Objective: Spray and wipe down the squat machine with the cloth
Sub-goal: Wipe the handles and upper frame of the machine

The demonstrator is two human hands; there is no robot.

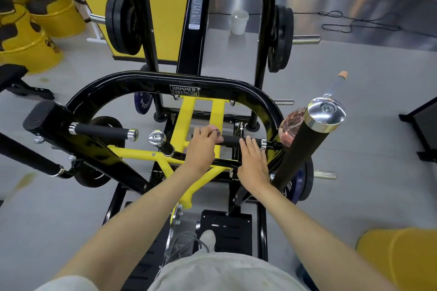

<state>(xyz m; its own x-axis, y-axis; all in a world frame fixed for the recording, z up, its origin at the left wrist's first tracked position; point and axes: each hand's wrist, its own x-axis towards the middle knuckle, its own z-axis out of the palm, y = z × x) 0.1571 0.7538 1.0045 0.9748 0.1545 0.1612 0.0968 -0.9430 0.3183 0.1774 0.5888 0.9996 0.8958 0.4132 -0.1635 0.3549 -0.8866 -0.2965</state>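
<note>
The black and yellow squat machine point(132, 82) fills the middle of the view. My left hand point(203, 146) holds a small pink cloth point(216, 130) bunched under its fingers against the left end of the right handle grip point(230, 142). My right hand point(253, 164) lies with straight fingers on the same grip, near its chrome collar. A clear pink bottle point(292, 125) sits against the curved frame to the right, partly hidden by a black padded bar point(298, 156). Whether it is the spray bottle I cannot tell.
Black weight plates point(120, 23) hang on both sides of the upright. Yellow drums point(26, 38) stand at far left, another yellow drum point(402, 260) at lower right. A white tub point(239, 22) and a black cable point(359, 23) lie on the grey floor behind. My shoe point(208, 240) rests on the footplate.
</note>
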